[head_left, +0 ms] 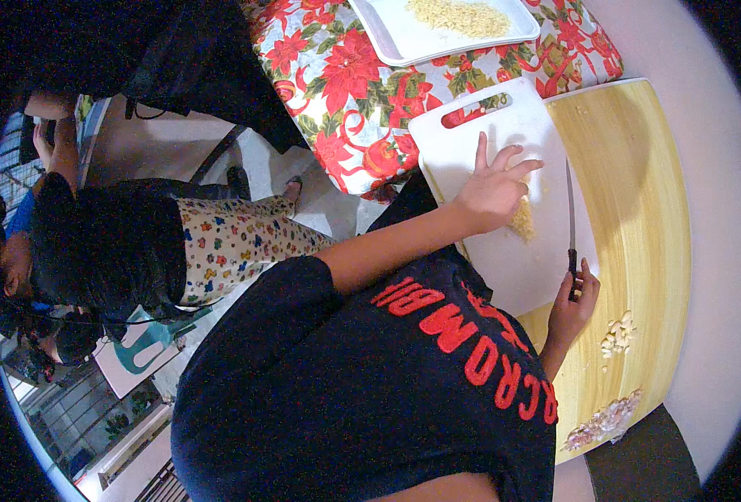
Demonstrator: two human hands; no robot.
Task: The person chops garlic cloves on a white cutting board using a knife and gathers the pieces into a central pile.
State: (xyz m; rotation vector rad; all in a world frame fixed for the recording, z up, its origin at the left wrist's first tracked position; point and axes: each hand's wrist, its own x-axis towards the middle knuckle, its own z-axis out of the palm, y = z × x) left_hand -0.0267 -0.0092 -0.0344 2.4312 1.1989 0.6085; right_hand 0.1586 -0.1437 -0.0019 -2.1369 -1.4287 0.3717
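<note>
My left hand (492, 194) is over a white plastic cutting board (502, 270), its fingers spread and nothing visibly held. Beside and partly under it lies a small heap of minced garlic (522, 221), yellowish and finely chopped. My right hand (576, 304) grips the black handle of a kitchen knife (572, 213) near the board's right edge. The narrow blade points away from me, along that edge. Several peeled pale cloves (618, 332), apparently garlic, sit on the wooden tabletop (646, 238) to the right of my right hand.
Pinkish-white skins (602, 420) are piled near the table's corner. Beyond the board, a white tray (389, 50) of chopped bits stands on a poinsettia-patterned tablecloth (351, 81). Another person in patterned trousers (232, 248) is at my left. A teal plastic stool (144, 342) stands behind.
</note>
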